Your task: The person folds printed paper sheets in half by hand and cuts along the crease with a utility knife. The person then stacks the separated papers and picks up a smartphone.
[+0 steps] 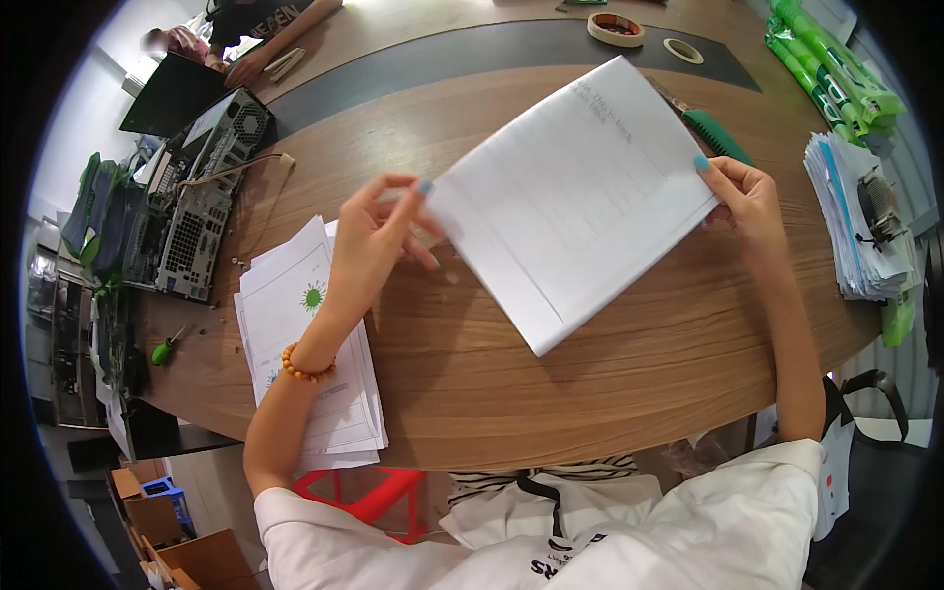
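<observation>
My right hand (744, 204) grips the right edge of a thin sheaf of white paper (580, 206), thumb on top and fingers underneath. The sheaf is held tilted above the wooden table, with faint print near its top. My left hand (385, 228) is beside the sheaf's left edge, slightly blurred, its fingers apart and holding nothing. Whether a fingertip brushes the paper edge I cannot tell. Below my left forearm lies a pile of printed sheets (339, 403), the top one with a green splat picture.
An opened computer case (192, 221) and a green screwdriver (169, 346) are at the left. Tape rolls (617, 29) lie at the back, a green-handled tool (718, 136) behind the sheaf. Clipped papers (846, 216) stand right. Another person's arm (285, 39) reaches in at back left.
</observation>
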`<move>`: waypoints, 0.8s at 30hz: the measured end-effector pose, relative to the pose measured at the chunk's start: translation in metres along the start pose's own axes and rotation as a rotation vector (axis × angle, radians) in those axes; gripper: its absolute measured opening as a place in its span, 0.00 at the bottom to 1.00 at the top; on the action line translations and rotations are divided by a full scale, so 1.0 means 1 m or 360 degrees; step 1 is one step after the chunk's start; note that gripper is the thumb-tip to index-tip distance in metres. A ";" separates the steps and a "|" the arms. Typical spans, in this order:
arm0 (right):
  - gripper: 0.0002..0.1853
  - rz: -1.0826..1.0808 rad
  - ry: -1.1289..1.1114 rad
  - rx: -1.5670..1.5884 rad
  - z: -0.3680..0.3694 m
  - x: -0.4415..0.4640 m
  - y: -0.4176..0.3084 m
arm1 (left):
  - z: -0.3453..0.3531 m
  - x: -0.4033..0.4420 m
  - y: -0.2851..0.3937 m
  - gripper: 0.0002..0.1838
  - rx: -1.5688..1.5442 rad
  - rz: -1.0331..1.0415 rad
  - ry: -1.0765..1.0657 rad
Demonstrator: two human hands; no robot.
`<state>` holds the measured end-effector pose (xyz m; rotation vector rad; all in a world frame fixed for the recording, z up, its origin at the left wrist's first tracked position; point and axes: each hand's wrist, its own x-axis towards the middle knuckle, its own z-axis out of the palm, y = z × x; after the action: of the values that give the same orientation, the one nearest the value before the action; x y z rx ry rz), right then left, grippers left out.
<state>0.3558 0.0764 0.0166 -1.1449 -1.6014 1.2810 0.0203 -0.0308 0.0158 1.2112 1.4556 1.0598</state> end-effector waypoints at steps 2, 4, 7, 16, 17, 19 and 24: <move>0.12 -0.0019 0.0121 0.0255 0.006 0.001 0.011 | 0.007 0.003 -0.004 0.10 0.0837 0.0792 0.0773; 0.14 0.0155 -0.0043 0.0410 0.018 -0.004 0.009 | 0.011 -0.006 -0.004 0.18 0.1482 0.1216 0.0629; 0.17 0.0354 -0.0344 0.0479 0.041 -0.021 -0.004 | 0.036 -0.017 -0.006 0.30 0.1955 0.1518 0.0118; 0.21 0.1114 -0.1536 0.0604 0.061 -0.055 -0.025 | 0.048 -0.024 -0.009 0.23 0.2013 0.1698 -0.0109; 0.21 0.1113 -0.1523 0.0598 0.061 -0.055 -0.024 | 0.049 -0.025 -0.006 0.21 0.1892 0.1729 -0.0161; 0.21 0.0815 -0.1118 0.0711 0.061 -0.055 -0.022 | 0.047 -0.024 -0.005 0.19 0.1759 0.1764 -0.0213; 0.18 0.0521 -0.0701 0.0715 0.032 -0.024 -0.007 | 0.040 -0.022 -0.007 0.18 0.1706 0.1852 -0.0121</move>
<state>0.3316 0.0442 0.0162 -0.8986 -1.3387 2.0993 0.0601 -0.0513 0.0037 3.0443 1.1906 0.8317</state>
